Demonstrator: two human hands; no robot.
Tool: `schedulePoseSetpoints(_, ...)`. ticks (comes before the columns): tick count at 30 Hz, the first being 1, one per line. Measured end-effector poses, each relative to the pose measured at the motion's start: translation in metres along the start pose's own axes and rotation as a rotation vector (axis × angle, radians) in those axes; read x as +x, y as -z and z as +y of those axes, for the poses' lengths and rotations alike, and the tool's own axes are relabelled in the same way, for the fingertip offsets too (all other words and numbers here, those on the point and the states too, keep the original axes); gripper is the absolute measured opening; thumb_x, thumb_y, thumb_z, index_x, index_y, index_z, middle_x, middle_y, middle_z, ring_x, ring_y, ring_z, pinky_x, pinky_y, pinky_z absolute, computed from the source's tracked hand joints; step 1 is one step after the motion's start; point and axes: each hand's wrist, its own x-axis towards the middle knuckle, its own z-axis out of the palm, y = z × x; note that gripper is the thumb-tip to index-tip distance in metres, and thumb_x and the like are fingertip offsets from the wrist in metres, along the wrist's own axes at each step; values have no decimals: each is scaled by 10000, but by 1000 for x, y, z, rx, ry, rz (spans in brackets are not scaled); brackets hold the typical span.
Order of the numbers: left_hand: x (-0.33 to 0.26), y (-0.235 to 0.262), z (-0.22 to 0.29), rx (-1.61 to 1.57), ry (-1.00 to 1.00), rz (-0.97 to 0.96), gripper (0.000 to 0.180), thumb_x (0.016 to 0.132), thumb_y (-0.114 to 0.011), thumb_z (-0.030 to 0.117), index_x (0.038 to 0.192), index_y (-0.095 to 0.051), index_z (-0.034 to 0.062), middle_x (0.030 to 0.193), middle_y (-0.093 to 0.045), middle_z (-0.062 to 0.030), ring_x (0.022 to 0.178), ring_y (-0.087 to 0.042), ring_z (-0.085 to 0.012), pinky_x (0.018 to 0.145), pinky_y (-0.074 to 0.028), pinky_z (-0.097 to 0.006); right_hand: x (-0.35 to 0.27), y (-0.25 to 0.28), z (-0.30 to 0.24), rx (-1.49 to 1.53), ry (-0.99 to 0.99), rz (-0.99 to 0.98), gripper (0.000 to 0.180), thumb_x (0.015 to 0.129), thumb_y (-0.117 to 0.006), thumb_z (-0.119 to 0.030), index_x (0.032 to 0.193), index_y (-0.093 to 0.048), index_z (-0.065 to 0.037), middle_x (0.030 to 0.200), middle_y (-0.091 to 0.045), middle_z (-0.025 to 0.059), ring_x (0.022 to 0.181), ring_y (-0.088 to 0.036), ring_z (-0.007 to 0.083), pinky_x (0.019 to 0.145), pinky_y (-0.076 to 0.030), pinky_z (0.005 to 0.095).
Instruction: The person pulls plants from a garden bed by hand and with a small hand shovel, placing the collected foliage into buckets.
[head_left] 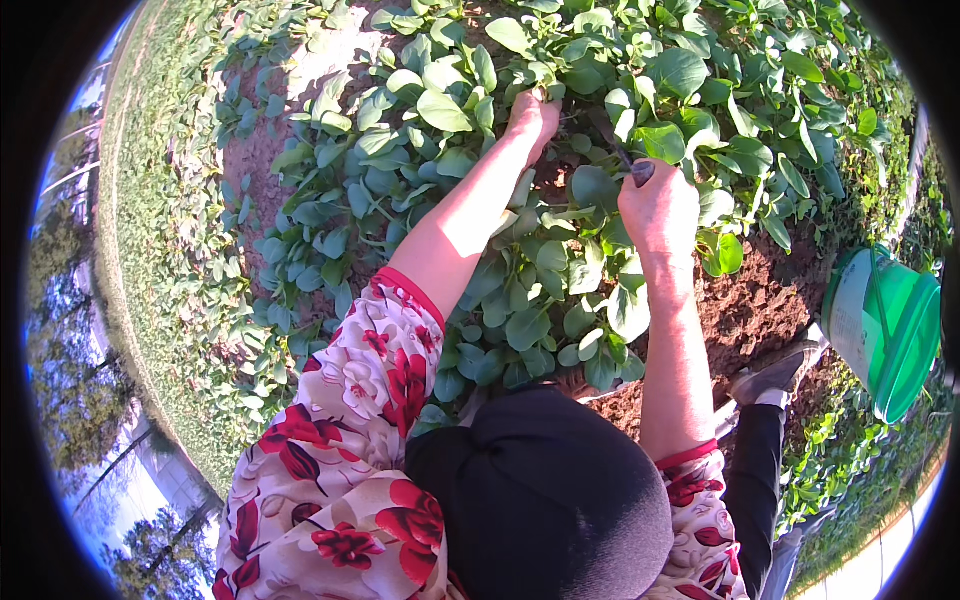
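Note:
My left hand (535, 122) reaches in among the broad-leaved green plants (525, 270), its fingers curled low at the stems. Leaves partly cover the fingertips, so what they grip cannot be made out. To the right of it, my right hand (662, 208) is closed in a fist round the handle of a hand tool (643, 172). A thin dark part of the tool points up and left toward the stems near my left hand; leaves hide much of it, and its exact kind is unclear.
A green and white bucket (850, 305) stands at the right, near a shoe (775, 372) and a dark trouser leg (752, 490). Bare brown soil (755, 310) lies between the plants and bucket. A dark rounded cloth shape (545, 490) fills the lower middle.

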Motion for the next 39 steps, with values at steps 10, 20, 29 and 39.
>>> schedulePoseSetpoints(10,28,8,1,-424,36,311,148,849,-586,99,980,-640,57,746,-594,-29,644,-500,-119,588,-416,-309,11,3,-11,12,-30,-136,164,764,-632,-172,826,-688,-30,773,-678,197,775,-676,356,727,-548,418)
schedulePoseSetpoints(20,34,7,-9,359,-309,9,437,686,-788,314,955,-659,-5,885,-686,-175,797,-667,-268,704,-517,-386,21,1,-34,15,-38,-158,166,745,-621,-139,862,-717,-69,790,-682,201,788,-678,358,740,-551,404)
schedulePoseSetpoints(29,15,-31,30,555,17,119,334,768,-677,390,945,-706,109,960,-692,-165,904,-673,-339,783,-533,-437,34,-13,-51,58,-63,-109,190,737,-601,-140,823,-678,11,780,-665,246,805,-668,391,742,-544,421)
schedulePoseSetpoints(39,35,-21,-14,176,-237,356,247,765,-665,216,771,-641,-29,760,-640,-253,733,-642,-420,642,-502,-454,26,-32,-13,142,147,-83,125,764,-643,-169,830,-676,-68,770,-678,189,745,-676,352,697,-549,425)
